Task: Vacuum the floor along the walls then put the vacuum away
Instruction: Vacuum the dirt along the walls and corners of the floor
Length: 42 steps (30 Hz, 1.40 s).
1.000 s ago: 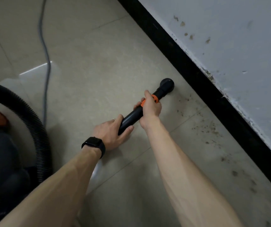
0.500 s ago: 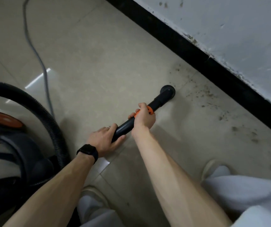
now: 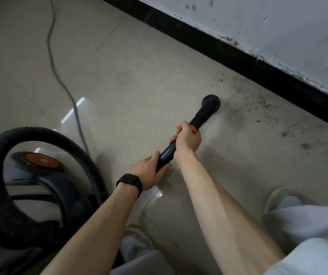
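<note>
I hold a black vacuum wand (image 3: 200, 118) with an orange collar in both hands. My right hand (image 3: 188, 138) grips it at the collar. My left hand (image 3: 149, 172), with a black watch on the wrist, grips the rear end. The round nozzle (image 3: 210, 101) presses on the beige tile floor (image 3: 139, 76), a short way from the black skirting (image 3: 238, 54). Dirt specks (image 3: 262, 108) lie between the nozzle and the skirting. The vacuum body (image 3: 36, 175), grey and black with an orange disc, sits at lower left with its ribbed hose (image 3: 40, 133) looped over it.
A grey power cord (image 3: 60, 76) trails across the floor at upper left. The scuffed white wall (image 3: 278, 26) rises above the skirting. My feet in pale shoes (image 3: 278, 197) and light trousers (image 3: 308, 235) fill the lower right.
The view has shifted, so the wall now lies further off and more of the vacuum body and my legs show. The nozzle has slid back from the skirting; both hands keep their grip.
</note>
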Each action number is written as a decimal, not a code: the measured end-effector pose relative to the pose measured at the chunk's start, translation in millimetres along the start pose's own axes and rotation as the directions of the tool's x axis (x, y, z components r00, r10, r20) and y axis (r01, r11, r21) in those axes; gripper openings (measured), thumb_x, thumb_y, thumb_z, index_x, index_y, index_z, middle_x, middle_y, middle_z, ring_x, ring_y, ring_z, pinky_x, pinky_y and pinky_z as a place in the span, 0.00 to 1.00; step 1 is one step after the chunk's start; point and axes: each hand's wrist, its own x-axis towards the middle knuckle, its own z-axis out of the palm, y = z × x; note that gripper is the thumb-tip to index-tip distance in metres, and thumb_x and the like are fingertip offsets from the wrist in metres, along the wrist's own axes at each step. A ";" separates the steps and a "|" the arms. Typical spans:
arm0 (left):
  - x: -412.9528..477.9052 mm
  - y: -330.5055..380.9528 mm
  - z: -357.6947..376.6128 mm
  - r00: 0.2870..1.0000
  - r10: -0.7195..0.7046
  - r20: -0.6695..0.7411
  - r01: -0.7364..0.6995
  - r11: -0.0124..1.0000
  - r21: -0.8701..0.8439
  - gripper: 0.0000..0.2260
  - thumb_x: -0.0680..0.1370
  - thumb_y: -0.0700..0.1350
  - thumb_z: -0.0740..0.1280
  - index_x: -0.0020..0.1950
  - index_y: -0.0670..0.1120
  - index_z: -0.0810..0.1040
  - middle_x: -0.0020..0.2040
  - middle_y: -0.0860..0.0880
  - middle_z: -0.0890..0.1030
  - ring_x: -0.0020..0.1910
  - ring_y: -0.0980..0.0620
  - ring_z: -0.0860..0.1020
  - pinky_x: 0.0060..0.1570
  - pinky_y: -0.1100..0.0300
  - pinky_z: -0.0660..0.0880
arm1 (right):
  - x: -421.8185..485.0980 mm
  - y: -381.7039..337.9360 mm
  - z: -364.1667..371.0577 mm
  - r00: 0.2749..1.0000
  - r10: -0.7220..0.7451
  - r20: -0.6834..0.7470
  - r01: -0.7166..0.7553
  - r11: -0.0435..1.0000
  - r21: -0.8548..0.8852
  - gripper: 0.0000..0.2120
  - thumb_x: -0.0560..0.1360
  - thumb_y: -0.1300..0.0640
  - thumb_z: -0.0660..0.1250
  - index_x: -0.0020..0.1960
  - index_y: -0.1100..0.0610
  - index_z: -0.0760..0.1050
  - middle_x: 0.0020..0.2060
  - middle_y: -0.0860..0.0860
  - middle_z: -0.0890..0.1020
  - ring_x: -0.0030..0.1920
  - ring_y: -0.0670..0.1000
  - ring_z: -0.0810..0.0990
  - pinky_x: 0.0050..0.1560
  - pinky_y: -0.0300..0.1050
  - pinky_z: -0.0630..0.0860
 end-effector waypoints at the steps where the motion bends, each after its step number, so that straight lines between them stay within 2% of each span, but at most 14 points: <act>1: 1.8 0.7 -4.0 0.999 -0.014 0.030 0.014 1.000 0.006 0.17 0.78 0.68 0.54 0.50 0.55 0.61 0.37 0.57 0.71 0.31 0.55 0.73 0.28 0.58 0.65 | 0.3 -1.0 0.2 1.000 -0.001 -0.001 0.001 1.000 -0.003 0.08 0.67 0.62 0.67 0.46 0.58 0.73 0.24 0.48 0.74 0.20 0.50 0.69 0.27 0.44 0.72; 3: 7.9 3.7 -14.5 0.995 -0.053 0.084 0.052 0.999 0.008 0.17 0.77 0.69 0.56 0.50 0.56 0.62 0.36 0.56 0.72 0.32 0.54 0.73 0.28 0.58 0.64 | 2.3 -5.8 1.2 1.000 0.005 0.010 -0.005 1.000 -0.004 0.08 0.67 0.62 0.67 0.45 0.58 0.73 0.25 0.49 0.74 0.20 0.50 0.69 0.27 0.44 0.72; 5: 15.8 6.6 -27.0 0.984 -0.108 0.140 0.115 0.992 -0.046 0.19 0.74 0.70 0.59 0.51 0.55 0.66 0.37 0.54 0.74 0.33 0.54 0.75 0.29 0.58 0.67 | 4.2 -12.7 4.8 0.999 0.006 0.031 -0.006 1.000 -0.017 0.07 0.68 0.62 0.67 0.45 0.58 0.73 0.25 0.48 0.74 0.20 0.50 0.70 0.27 0.43 0.72; 9: 28.3 10.7 -48.2 0.967 -0.142 0.213 0.167 0.981 -0.100 0.20 0.72 0.69 0.65 0.54 0.56 0.71 0.43 0.51 0.79 0.40 0.51 0.79 0.42 0.53 0.79 | 9.5 -26.4 16.8 0.997 0.022 0.071 -0.020 0.999 -0.032 0.06 0.69 0.63 0.67 0.46 0.59 0.74 0.25 0.49 0.74 0.20 0.50 0.69 0.26 0.42 0.71; 13: 38.3 11.6 -61.2 0.960 -0.149 0.235 0.184 0.973 -0.136 0.21 0.72 0.66 0.68 0.58 0.54 0.75 0.48 0.49 0.82 0.45 0.49 0.81 0.48 0.53 0.79 | 16.4 -29.5 22.7 0.993 0.031 0.110 -0.027 0.999 -0.033 0.06 0.69 0.62 0.67 0.46 0.59 0.75 0.27 0.50 0.75 0.21 0.50 0.70 0.28 0.44 0.73; 20: 46.8 13.7 -50.3 0.967 -0.131 0.218 0.175 0.965 -0.193 0.18 0.71 0.66 0.69 0.54 0.58 0.75 0.48 0.53 0.82 0.41 0.55 0.80 0.36 0.62 0.75 | 27.7 -27.0 19.4 0.992 -0.023 0.125 0.027 0.999 -0.030 0.05 0.70 0.62 0.68 0.46 0.58 0.75 0.26 0.48 0.76 0.21 0.49 0.71 0.26 0.44 0.73; 25: 54.3 13.6 -46.1 0.980 -0.125 0.155 0.156 0.966 -0.207 0.21 0.72 0.67 0.68 0.58 0.57 0.75 0.48 0.52 0.82 0.42 0.54 0.80 0.44 0.56 0.80 | 33.8 -32.1 21.9 0.992 -0.047 0.117 0.049 0.999 -0.016 0.07 0.70 0.61 0.69 0.47 0.57 0.75 0.26 0.46 0.76 0.21 0.49 0.71 0.25 0.43 0.72; 28: 56.9 13.8 -47.0 0.983 -0.125 0.131 0.151 0.965 -0.212 0.22 0.72 0.67 0.66 0.60 0.57 0.74 0.47 0.52 0.81 0.41 0.55 0.80 0.41 0.59 0.79 | 36.6 -37.0 27.5 0.993 -0.060 0.106 0.062 0.998 -0.019 0.08 0.70 0.61 0.70 0.48 0.57 0.74 0.25 0.45 0.76 0.20 0.49 0.71 0.25 0.42 0.72; 31: 60.5 15.2 -47.0 0.986 -0.117 0.116 0.139 0.971 -0.196 0.22 0.74 0.67 0.65 0.61 0.56 0.73 0.47 0.52 0.81 0.41 0.54 0.80 0.43 0.56 0.80 | 38.8 -41.2 32.3 0.994 -0.074 0.077 0.077 0.996 -0.039 0.09 0.70 0.60 0.69 0.48 0.57 0.74 0.24 0.45 0.76 0.20 0.48 0.72 0.24 0.41 0.72; 33: 62.9 16.5 -46.8 0.987 -0.119 0.112 0.141 0.967 -0.211 0.21 0.74 0.67 0.65 0.61 0.56 0.73 0.46 0.52 0.81 0.41 0.54 0.80 0.43 0.55 0.81 | 40.3 -44.2 34.8 0.995 -0.079 0.060 0.082 0.995 -0.050 0.09 0.69 0.60 0.69 0.48 0.57 0.74 0.28 0.47 0.77 0.19 0.49 0.72 0.23 0.41 0.72; 36: 67.0 18.7 -47.8 0.990 -0.111 0.091 0.128 0.968 -0.217 0.21 0.74 0.68 0.64 0.61 0.56 0.73 0.44 0.54 0.80 0.39 0.56 0.80 0.39 0.59 0.80 | 43.9 -48.0 37.1 0.995 -0.084 0.049 0.086 0.995 -0.050 0.10 0.69 0.60 0.69 0.50 0.58 0.74 0.32 0.50 0.78 0.19 0.48 0.72 0.23 0.41 0.72; 42: 75.9 23.6 -50.9 0.993 -0.104 0.064 0.115 0.969 -0.219 0.22 0.74 0.69 0.64 0.60 0.57 0.72 0.43 0.55 0.79 0.38 0.56 0.80 0.37 0.58 0.80 | 50.9 -57.2 41.1 0.995 -0.090 0.043 0.092 0.995 -0.044 0.12 0.69 0.59 0.70 0.51 0.58 0.74 0.34 0.51 0.79 0.19 0.48 0.72 0.23 0.40 0.72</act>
